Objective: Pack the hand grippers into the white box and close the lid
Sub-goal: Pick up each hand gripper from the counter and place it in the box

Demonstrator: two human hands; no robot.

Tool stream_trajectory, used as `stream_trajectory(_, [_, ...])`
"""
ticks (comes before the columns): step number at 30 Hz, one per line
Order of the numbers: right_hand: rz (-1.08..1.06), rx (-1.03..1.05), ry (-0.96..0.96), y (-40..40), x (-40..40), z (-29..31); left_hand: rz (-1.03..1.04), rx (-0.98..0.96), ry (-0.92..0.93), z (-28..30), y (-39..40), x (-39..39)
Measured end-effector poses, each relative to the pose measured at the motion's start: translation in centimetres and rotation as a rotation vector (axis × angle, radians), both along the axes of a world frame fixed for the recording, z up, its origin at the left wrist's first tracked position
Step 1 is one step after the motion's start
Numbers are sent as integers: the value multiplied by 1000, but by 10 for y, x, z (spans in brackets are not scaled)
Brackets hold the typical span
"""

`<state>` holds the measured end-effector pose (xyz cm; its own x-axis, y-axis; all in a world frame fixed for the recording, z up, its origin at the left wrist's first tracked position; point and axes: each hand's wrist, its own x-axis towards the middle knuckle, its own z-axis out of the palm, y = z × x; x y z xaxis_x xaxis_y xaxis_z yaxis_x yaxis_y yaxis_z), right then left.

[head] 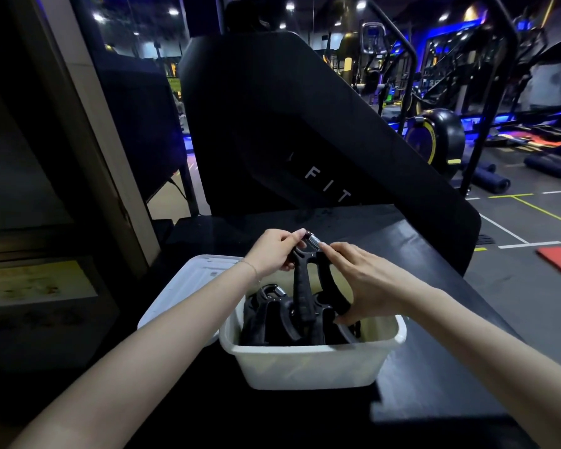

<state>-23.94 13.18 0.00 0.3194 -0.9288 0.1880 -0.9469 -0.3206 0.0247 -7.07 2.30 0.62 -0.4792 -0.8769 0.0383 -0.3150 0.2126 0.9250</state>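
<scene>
Letters "F I T" on black panel [305, 150] behind both hands [274, 254].

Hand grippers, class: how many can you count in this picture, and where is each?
2 clearly: the held hand gripper stands upright in the white box, gripped by both hands; the second hand gripper lies inside, left. More black handles beneath may be further ones.

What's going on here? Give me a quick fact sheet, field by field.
setting: gym, dark table
white box: open, holds several black hand grippers
held hand gripper: upright over the box, spring end up
left hand: pinches the top by the spring
right hand: fingers on the top, thumb low on one handle
lid: off, lying left of and behind the box
stage: packing, lid not yet on
</scene>
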Motion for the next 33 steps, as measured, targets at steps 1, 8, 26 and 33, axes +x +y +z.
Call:
stream_trajectory(1, [-21,25,-38,-1,-1,0,-5,37,24,1,1,2])
stream_trajectory(8, [-200,336,14,-3,-8,-21,-113,-263,-433,-30,1,38])
stream_trajectory(26, [-53,573,-96,-20,-4,-10,-765,-1089,-970,-64,17,39])
stream_trajectory(33, [300,367,34,-25,21,-38,-778,-945,-1169,-65,23,21])
